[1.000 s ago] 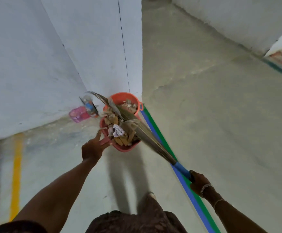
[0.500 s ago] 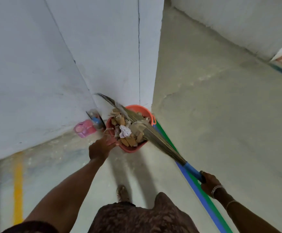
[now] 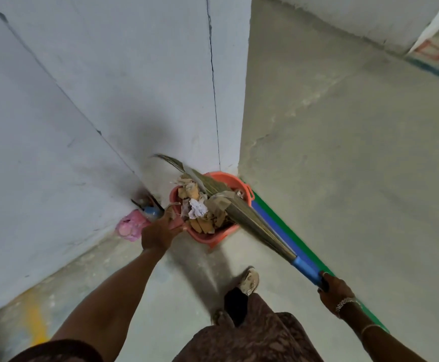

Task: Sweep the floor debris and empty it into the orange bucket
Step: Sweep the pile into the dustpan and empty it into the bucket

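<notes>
The orange bucket (image 3: 235,178) stands on the floor against the corner of a white pillar. In front of it my left hand (image 3: 158,231) grips the handle of a salmon-pink dustpan (image 3: 208,237), held above the floor at the bucket's near rim. The pan is piled with debris (image 3: 200,211): brown cardboard scraps and crumpled white paper. My right hand (image 3: 333,286) grips the blue handle of a grass broom (image 3: 247,216). Its bristles lie across the debris and reach over the bucket toward the wall.
A pink object (image 3: 130,226) and a blue-capped item (image 3: 151,211) lie at the wall's foot, left of the bucket. Blue and green floor stripes (image 3: 278,226) run from the bucket toward lower right. A yellow line (image 3: 36,317) marks the floor at left. My foot (image 3: 249,279) is behind the pan.
I have stepped closer to the pillar. The loaded dustpan and the broom lying on it have come up to the bucket's near rim. Both grips are unchanged.
</notes>
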The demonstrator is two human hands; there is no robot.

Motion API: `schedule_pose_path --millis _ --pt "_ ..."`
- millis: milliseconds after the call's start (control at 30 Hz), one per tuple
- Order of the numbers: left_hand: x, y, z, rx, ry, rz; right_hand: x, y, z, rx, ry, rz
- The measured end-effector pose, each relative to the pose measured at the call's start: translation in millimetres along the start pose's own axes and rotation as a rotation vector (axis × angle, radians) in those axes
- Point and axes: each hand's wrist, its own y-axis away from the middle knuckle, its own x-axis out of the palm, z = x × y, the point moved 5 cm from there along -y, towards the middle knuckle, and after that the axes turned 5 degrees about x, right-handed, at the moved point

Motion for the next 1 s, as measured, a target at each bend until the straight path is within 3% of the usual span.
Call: schedule_pose_path --millis 200,333,500,767,1000 --pt "19.8 -59.1 11.0 0.069 -0.076 0.029 19.0 -43.2 3.9 0.056 -0.027 0.046" --pt "15.7 -85.1 9.5 0.049 -0.12 0.133 26.2 -59.7 18.7 0.061 0.021 0.108" --pt "24.0 -115.9 17.6 0.028 -0.011 0.25 20.3 -53.0 53.4 0.128 0.012 0.158" --pt "67.9 -175.3 42.6 0.098 -0.08 0.411 27.1 -33.9 96.6 0.307 0.045 0.179" --pt "78.8 -217.2 38.8 0.229 -0.332 0.464 54.1 -12.6 146.9 0.388 0.103 0.111"
